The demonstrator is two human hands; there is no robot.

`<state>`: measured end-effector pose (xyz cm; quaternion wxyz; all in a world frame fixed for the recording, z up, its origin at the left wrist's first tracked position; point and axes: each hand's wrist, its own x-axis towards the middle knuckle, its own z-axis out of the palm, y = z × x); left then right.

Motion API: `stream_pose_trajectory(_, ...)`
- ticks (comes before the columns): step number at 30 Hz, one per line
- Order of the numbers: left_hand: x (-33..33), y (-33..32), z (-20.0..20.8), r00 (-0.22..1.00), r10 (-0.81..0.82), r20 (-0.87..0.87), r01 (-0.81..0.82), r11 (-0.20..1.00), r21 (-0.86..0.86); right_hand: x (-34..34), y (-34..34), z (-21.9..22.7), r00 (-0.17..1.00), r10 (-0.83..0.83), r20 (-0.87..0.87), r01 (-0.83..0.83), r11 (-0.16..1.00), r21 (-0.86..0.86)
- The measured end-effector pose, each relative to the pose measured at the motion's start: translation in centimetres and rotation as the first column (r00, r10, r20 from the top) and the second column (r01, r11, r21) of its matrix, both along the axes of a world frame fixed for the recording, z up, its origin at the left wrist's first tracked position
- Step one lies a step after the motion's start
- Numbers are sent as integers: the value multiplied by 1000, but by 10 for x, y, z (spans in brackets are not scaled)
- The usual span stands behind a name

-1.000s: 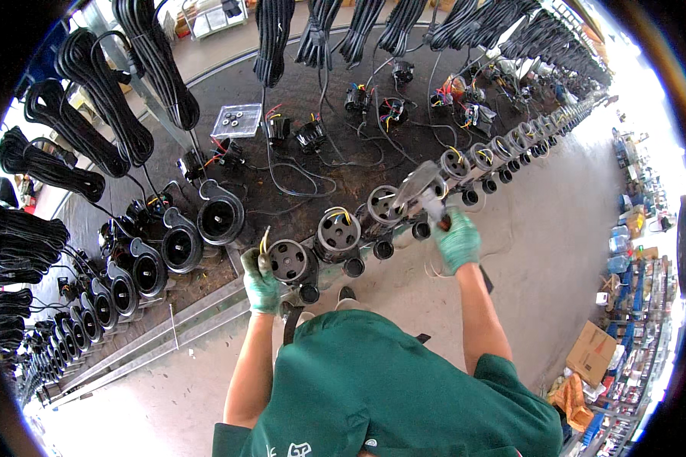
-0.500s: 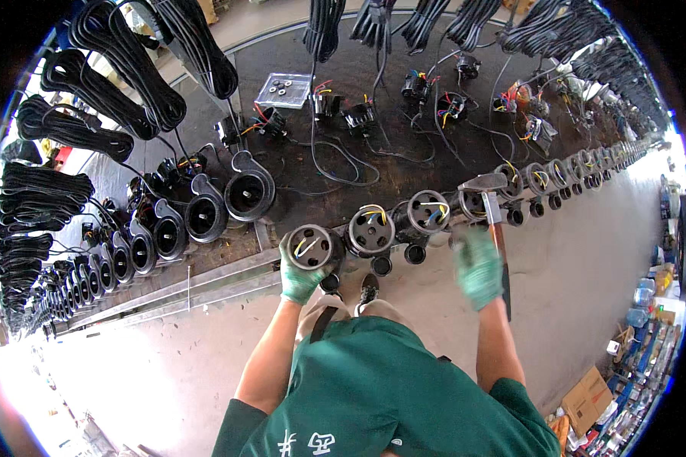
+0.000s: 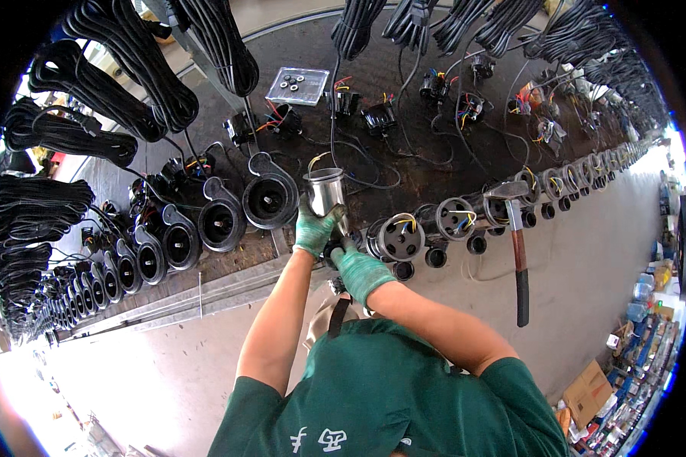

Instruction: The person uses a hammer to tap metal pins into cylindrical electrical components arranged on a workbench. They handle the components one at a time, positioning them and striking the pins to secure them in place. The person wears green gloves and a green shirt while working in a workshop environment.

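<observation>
A shiny metal pump housing (image 3: 326, 193) with a dark rim stands upright at the bench's front edge, a yellowish wire rising from its top. My left hand (image 3: 318, 231), in a green glove, is wrapped round the housing's lower side. Lower down, my right hand (image 3: 362, 272), gloved likewise, closes on the housing's black bottom end; its fingertips are partly hidden. Just right of my hands, a similar housing (image 3: 402, 238) lies with its holed end and coloured wires facing me. A hammer (image 3: 519, 255) rests with its head on the row further right, its handle hanging over the edge.
Black round pump covers (image 3: 270, 200) line the edge to the left. Wired black motor parts (image 3: 379, 118) and a clear plastic box (image 3: 297, 85) with small rings lie on the dark bench (image 3: 434, 179). Coiled black cables (image 3: 358, 30) hang along the back. A cardboard box (image 3: 588, 392) sits lower right.
My right hand has come from beside the hammer over to the left and taken the housing's bottom. The housing, its wired end facing me before, is now tipped upright and moved further back.
</observation>
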<state>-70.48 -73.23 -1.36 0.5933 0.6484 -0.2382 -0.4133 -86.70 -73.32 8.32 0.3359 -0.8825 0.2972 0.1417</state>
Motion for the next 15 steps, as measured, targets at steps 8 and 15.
stream_pose_trajectory(8,17,5,2,973,-38,-226,58,995,83,11,-4,22,1000,-16,16,16,1000,11)
stream_pose_trajectory(15,23,96,-53,451,-103,-887,173,985,-26,26,-20,74,993,-73,91,62,991,121)
